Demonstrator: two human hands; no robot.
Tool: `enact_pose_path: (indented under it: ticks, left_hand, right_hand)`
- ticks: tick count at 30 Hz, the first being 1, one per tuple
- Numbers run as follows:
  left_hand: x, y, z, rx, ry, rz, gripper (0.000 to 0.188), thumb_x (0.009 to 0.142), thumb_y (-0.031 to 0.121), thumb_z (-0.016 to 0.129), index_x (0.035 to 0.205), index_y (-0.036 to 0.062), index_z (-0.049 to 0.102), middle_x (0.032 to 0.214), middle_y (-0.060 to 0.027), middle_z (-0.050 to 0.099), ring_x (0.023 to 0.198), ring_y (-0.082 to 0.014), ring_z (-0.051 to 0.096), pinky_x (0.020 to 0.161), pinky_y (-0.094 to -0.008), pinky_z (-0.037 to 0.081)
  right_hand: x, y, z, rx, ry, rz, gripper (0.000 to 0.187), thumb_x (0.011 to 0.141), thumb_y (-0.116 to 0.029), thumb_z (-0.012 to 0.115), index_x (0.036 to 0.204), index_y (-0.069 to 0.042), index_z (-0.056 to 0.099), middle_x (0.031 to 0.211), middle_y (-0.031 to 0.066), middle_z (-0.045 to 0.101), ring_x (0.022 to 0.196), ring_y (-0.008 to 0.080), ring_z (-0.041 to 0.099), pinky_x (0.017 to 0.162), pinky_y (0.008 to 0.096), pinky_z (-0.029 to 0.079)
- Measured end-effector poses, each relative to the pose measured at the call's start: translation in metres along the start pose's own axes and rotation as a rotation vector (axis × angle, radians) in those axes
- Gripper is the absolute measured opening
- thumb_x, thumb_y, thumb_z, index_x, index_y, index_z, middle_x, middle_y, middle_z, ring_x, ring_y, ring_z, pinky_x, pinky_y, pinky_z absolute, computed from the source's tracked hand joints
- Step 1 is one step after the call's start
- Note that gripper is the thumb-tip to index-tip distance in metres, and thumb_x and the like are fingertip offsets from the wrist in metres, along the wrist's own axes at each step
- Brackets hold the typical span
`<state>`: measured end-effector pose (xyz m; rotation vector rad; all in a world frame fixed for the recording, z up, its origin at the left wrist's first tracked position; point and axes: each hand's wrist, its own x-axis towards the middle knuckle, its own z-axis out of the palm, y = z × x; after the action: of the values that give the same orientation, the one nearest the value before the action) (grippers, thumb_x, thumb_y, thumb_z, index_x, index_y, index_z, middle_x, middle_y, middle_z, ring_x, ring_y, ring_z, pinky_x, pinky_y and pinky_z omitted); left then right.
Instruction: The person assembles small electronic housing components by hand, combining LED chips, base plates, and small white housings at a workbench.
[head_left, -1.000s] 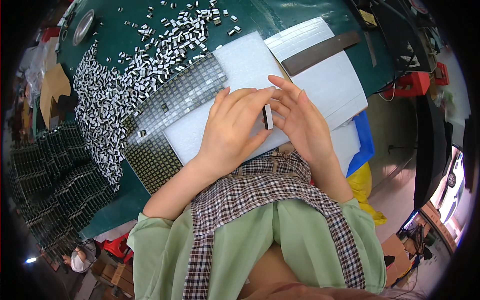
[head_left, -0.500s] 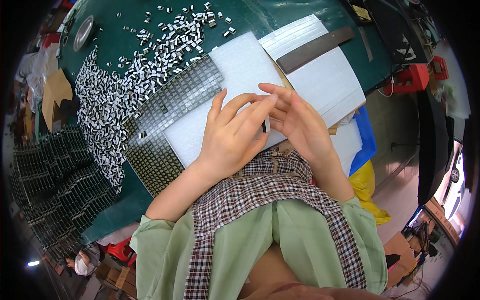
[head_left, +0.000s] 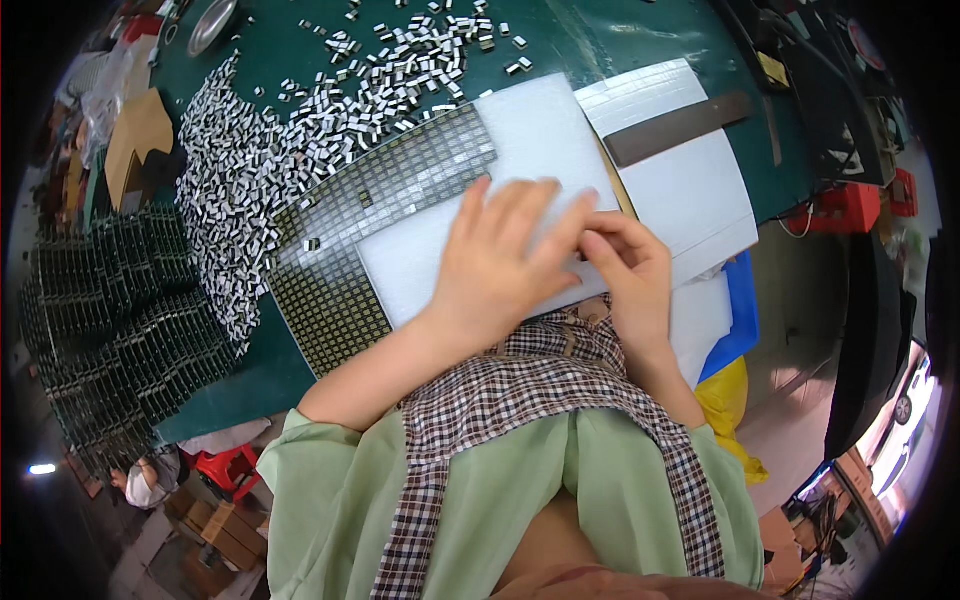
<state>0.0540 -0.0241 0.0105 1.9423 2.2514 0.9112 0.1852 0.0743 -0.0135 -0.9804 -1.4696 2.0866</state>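
Note:
My left hand (head_left: 500, 260) lies flat, fingers spread, on a white foam sheet (head_left: 530, 130) that covers part of a dark gridded tray (head_left: 340, 240) on the green table. My right hand (head_left: 625, 265) rests beside it with its fingertips pinched against the left fingers at the sheet's near edge; whether anything is between them I cannot tell. A heap of small black-and-white parts (head_left: 240, 170) lies left of and beyond the tray.
A stack of dark gridded trays (head_left: 110, 320) stands at the far left. More white sheets (head_left: 690, 190) with a dark flat strip (head_left: 680, 128) lie to the right. A metal dish (head_left: 212, 22) sits at the top left. Blue and yellow bags (head_left: 735, 340) hang by my right side.
My left hand has slid flat over the white sheet with fingers spread. The small part seen between my hands a second ago is no longer visible. My right hand stayed at the sheet's near edge.

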Motion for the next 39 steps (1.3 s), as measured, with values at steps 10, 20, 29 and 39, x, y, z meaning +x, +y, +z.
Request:
enact_pose_path:
  ticks: [10,20,29,39]
  left_hand:
    - [0.019,-0.099,0.007,0.241,0.083,-0.119,0.044,0.080,0.028,0.066,0.108,-0.0052,0.057,0.107,-0.0163,0.053,0.099,-0.0331,0.048,0.085,-0.0381,0.044]
    - [0.012,-0.095,0.022,0.319,0.184,-0.070,0.039,0.079,0.020,0.066,0.110,-0.0027,0.058,0.116,-0.0182,0.048,0.105,-0.0344,0.047,0.087,-0.0414,0.043]
    - [-0.004,-0.082,0.021,0.239,0.192,-0.040,0.042,0.072,0.019,0.070,0.106,-0.0001,0.057,0.105,-0.0142,0.050,0.099,-0.0300,0.048,0.085,-0.0389,0.042]
    - [-0.024,-0.042,0.021,0.546,0.003,0.272,0.024,0.061,0.005,0.058,0.085,-0.0021,0.058,0.083,-0.0089,0.053,0.079,-0.0206,0.054,0.056,-0.0233,0.049]
  right_hand:
    - [0.006,-0.004,-0.003,0.072,-0.014,-0.009,0.022,0.090,-0.013,0.054,0.104,0.004,0.058,0.106,0.0130,0.060,0.101,0.0201,0.059,0.091,0.0314,0.042]
    - [0.000,-0.004,-0.001,-0.076,-0.025,-0.007,0.024,0.092,-0.014,0.050,0.105,0.005,0.057,0.109,0.0141,0.060,0.104,0.0210,0.058,0.095,0.0336,0.040]
    - [-0.029,0.005,-0.004,-0.065,-0.017,0.042,0.023,0.092,-0.013,0.050,0.105,0.004,0.057,0.106,0.0137,0.061,0.103,0.0219,0.059,0.094,0.0343,0.041]
    - [-0.019,0.005,-0.001,0.051,0.005,0.035,0.019,0.087,-0.010,0.059,0.100,0.004,0.061,0.085,0.0087,0.065,0.081,0.0147,0.061,0.078,0.0270,0.046]
